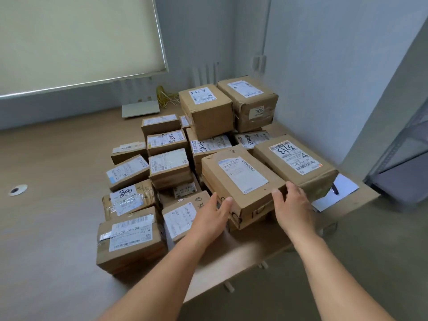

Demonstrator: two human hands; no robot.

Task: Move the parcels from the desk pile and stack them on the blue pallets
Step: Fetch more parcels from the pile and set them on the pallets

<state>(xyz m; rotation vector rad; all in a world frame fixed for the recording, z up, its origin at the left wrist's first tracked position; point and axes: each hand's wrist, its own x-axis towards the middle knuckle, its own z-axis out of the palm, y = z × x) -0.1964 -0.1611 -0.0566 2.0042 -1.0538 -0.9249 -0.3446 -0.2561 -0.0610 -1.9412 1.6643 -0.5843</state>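
**Asker:** Standing where, and facing what?

**Me:** At the near edge of a pale wooden desk [58,158] that fills most of my view, with a roller blind [76,38] hanging at the far left. The pile [166,167] of brown, white-labelled parcels covers the desk's right half, packed side by side and in places stacked.

**Asker:** Which are the big ones?

**Me:** Two stand on others at the far side: the left tall box [206,110] touches the right tall box [250,100], which bears a 705 sticker. A long parcel [296,163] lies tilted at the right edge, with handwriting across its label. A squat parcel [129,239] with shiny tape sits at the near left.

**Asker:** And the one under your hands?

**Me:** A flat parcel [243,179] at the near right of the pile, resting on others, just beside the long one. My right hand [294,209] grips its near right corner, thumb on the near face, fingers curled over the right edge. My left hand [210,218] lies against its near left corner with fingers fairly straight and spread, thumb touching the edge, closed on nothing.

**Asker:** Anything smaller?

**Me:** A white router [140,107] stands far behind the pile. A sheet of paper [345,185] lies at the desk's right edge, partly under the long parcel, with a pen [335,189] on it. A round grommet [17,189] sits in the desk at the left.
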